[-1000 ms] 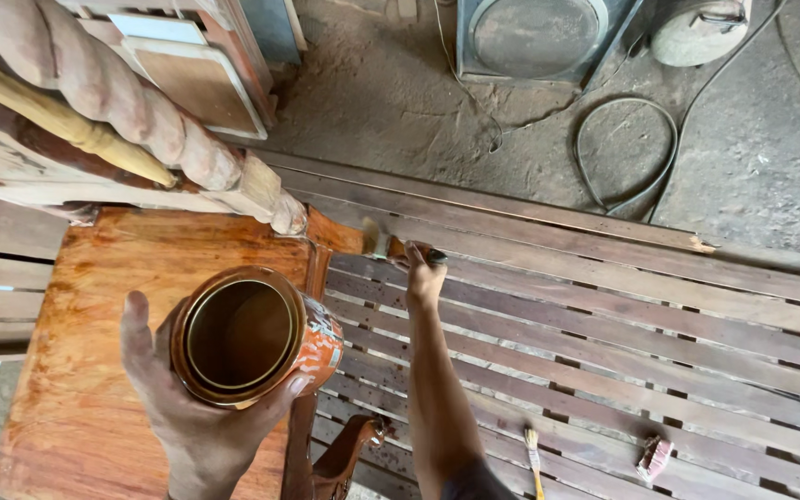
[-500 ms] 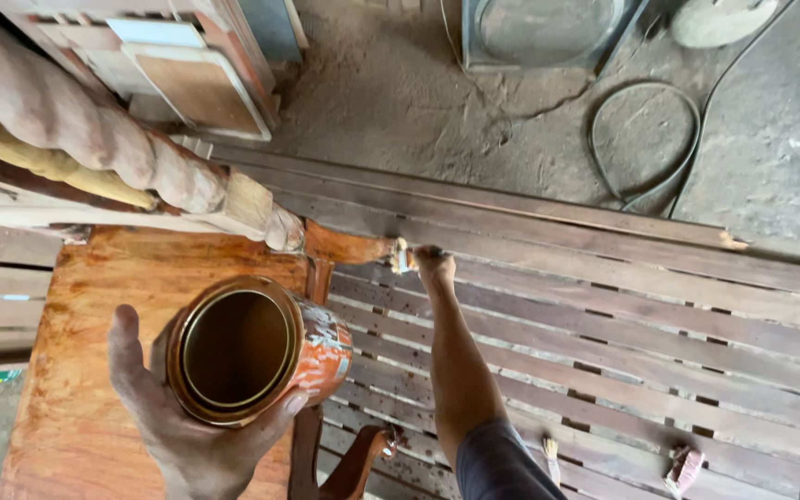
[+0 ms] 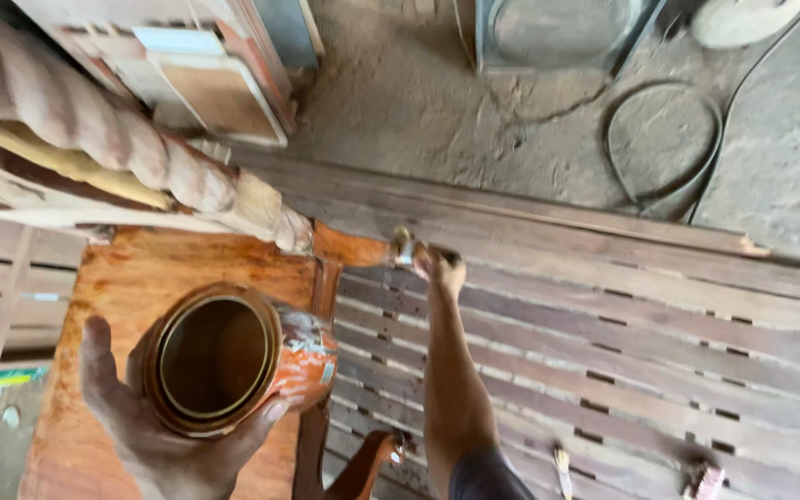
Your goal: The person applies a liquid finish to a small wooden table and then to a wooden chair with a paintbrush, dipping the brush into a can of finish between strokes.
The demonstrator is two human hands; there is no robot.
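Note:
My left hand (image 3: 155, 435) grips an open, paint-stained round tin (image 3: 233, 356) with brown liquid inside, held above an orange-brown wooden panel (image 3: 131, 287). My right hand (image 3: 439, 264) reaches forward and holds a paintbrush (image 3: 405, 246) whose tip touches the carved edge of the orange-brown wood, next to a slatted dark wooden frame (image 3: 604, 324). The brush is mostly hidden by my fingers.
A twisted, turned wooden post (image 3: 94, 130) lies at upper left over a yellowish bar (image 3: 57, 157). Framed boards (image 3: 206, 83) lean at the back. A cable loop (image 3: 664, 139) and a metal box (image 3: 562, 32) sit on the dusty floor. Small items (image 3: 706, 480) lie on the slats.
The view has shifted; my right hand with the brush has moved slightly along the wood's edge. The tin stays in my left hand.

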